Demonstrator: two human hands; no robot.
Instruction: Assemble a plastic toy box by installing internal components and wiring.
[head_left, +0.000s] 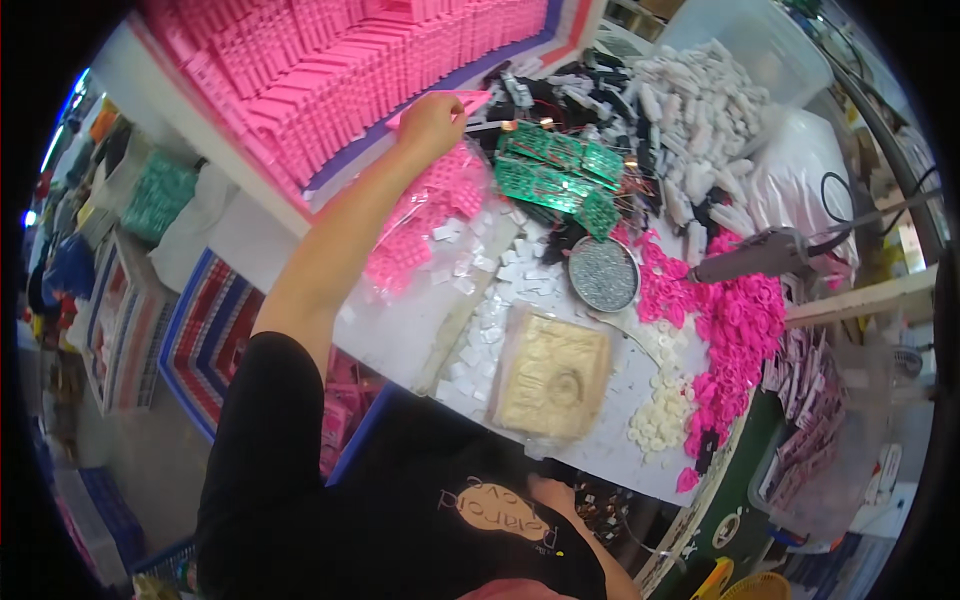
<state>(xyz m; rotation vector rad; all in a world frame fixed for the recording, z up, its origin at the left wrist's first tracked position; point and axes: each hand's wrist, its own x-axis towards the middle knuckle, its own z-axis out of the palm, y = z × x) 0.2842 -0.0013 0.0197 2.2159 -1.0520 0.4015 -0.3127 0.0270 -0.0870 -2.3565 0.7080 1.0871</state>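
Your left hand (432, 125): closed on the edge of a flat pink plastic piece (474, 98), which sits at the near rim of the large crate, just short of the green boards. Your right hand (555, 494): low, beyond the table's near edge, beside dark small parts (607, 512); whether its fingers are curled or spread, you cannot tell here. Crate contents: pink panels (380, 70) in tight rows. Across the near side: your left forearm, passing in front of a clear bag of pink parts (430, 215). Right of the held piece: stacked green circuit boards (550, 180) with red wires, black parts among them; behind, a heap of white plastic parts (700, 110). Table centre: scattered white squares (517, 285), a round tin of small metal pieces (603, 272), and a wrapped yellowish block (553, 375). Right side: bright pink loops (740, 325), cream rings (660, 415), and a grey powered driver (750, 258) jutting over the loops, covering part of them. Far right: a white plastic bag (803, 165).
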